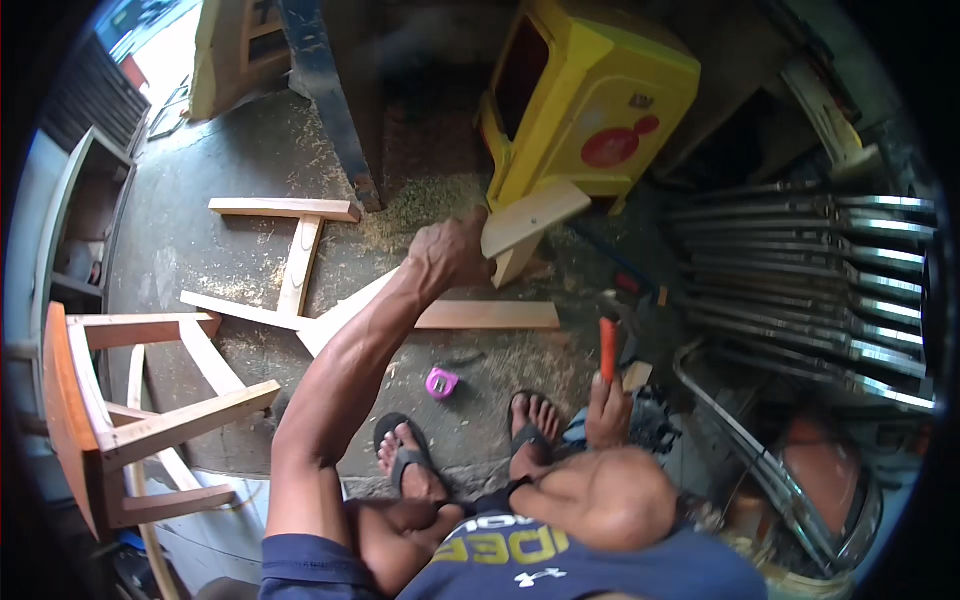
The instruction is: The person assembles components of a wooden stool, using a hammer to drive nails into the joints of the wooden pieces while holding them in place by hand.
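Note:
My left hand (pixel 450 250) reaches forward, its fingers closed around a pale wooden frame piece (pixel 540 218). A short board with a small dark spot forms the raised end of that piece; the rest is partly hidden behind my hand and forearm. Lower on the right, my right hand (pixel 608 412) grips a hammer (pixel 608 345) by its orange handle, head upward and apart from the wood. A flat plank (pixel 500 315) lies on the floor beyond my feet. Nearer to me lies a pink tape measure (pixel 441 383).
Another joined wooden frame (pixel 300 265) lies on the sawdust-strewn floor at left, near a wooden stool-like frame (pixel 150 420). A yellow plastic stool (pixel 600 100) stands ahead. Stacked metal frames (pixel 800 290) fill the right side. A blue-painted post (pixel 330 100) rises behind.

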Tool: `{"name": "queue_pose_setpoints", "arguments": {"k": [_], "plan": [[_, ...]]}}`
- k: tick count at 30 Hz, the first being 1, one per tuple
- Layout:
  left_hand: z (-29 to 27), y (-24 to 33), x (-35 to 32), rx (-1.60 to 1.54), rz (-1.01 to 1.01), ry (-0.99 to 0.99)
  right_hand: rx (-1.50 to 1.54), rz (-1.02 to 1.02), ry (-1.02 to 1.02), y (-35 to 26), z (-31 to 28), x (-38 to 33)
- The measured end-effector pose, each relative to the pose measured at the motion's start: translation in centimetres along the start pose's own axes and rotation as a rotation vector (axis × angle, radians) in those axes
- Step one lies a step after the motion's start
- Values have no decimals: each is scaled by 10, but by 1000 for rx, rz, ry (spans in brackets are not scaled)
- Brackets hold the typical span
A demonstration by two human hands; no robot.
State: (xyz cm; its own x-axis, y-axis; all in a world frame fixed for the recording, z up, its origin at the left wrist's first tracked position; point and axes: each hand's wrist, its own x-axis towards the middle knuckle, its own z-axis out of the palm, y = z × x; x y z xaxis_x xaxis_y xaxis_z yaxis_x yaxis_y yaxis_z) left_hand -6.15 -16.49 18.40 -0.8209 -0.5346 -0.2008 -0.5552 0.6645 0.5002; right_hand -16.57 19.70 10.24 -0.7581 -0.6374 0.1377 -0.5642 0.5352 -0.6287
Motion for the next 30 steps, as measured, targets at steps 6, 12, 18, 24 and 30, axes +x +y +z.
{"name": "queue_pose_setpoints", "arguments": {"k": [6, 12, 18, 24, 30], "plan": [[-7, 24, 9, 106, 123, -20, 105, 148, -158, -48, -49, 29], [1, 8, 1, 129, 24, -76, 873, -516, 205, -185, -179, 104], [10, 7, 5, 105, 75, -45, 632, -508, 266, -113, -82, 93], [-4, 16, 22, 72, 115, 20, -5, 78, -171, -48, -48, 48], [3, 11, 1, 79, 92, -81, 986, -403, 137, -184, -129, 99]]}}
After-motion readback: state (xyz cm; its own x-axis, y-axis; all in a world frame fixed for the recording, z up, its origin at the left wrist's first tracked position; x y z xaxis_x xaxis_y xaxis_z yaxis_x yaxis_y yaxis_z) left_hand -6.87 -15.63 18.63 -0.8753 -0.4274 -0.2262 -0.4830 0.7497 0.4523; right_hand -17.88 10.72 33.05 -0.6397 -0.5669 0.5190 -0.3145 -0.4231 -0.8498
